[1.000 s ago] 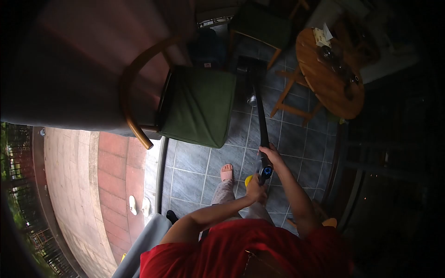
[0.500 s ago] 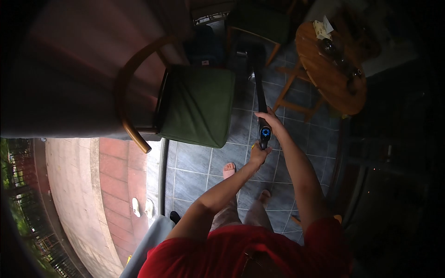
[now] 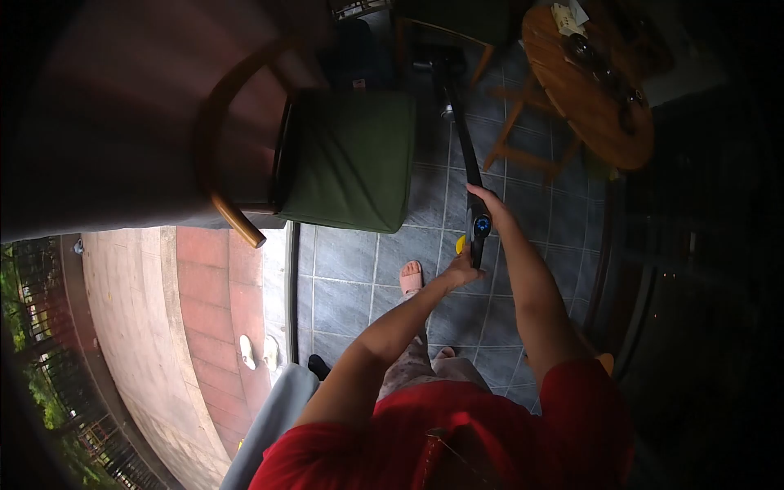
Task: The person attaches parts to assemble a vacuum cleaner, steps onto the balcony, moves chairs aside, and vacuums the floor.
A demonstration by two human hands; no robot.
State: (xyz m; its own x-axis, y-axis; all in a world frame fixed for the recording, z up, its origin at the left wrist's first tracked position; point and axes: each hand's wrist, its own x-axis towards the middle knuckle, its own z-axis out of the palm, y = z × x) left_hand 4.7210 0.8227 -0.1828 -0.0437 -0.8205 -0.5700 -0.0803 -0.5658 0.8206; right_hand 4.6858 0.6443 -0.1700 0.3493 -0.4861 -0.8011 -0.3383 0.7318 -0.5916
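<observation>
A black cordless stick vacuum slants away from me over the tiled floor, a round blue-lit display at its near end. Its dark floor head rests on the tiles beside the far chair. My left hand is closed around the rear handle, next to a small yellow part. Just ahead of the display, my right hand grips the upper side of the vacuum; some of its fingers are hidden behind the body.
A green-cushioned wooden chair stands left of the vacuum, with another chair beyond. At the right, a round wooden table holds a tissue box and dark items. White shoes lie outside the door sill.
The view has shifted, so the chair and table sit higher in it. Both hands and the vacuum's display have moved slightly right in the view. My grip on the vacuum stays.
</observation>
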